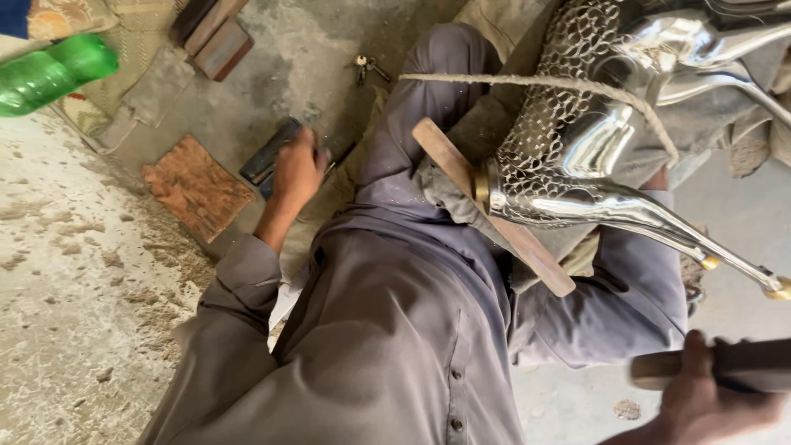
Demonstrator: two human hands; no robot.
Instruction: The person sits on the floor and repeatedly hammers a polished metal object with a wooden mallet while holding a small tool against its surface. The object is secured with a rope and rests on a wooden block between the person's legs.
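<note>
A shiny silver metal animal figure (593,156) with hammered scale texture lies across my lap, its thin legs ending in brass tips (776,288). A rope (535,82) runs over it, and a flat wooden stick (494,206) lies under it. My left hand (298,169) reaches down to the floor and closes around a dark flat tool (265,155). My right hand (700,391) at the lower right grips a wooden handle (659,369) of a tool whose head is out of view.
A green plastic bottle (49,70) lies at the top left on a mat. A reddish worn pad (196,188), wooden blocks (212,37) and a bunch of keys (367,67) lie on the dusty concrete floor.
</note>
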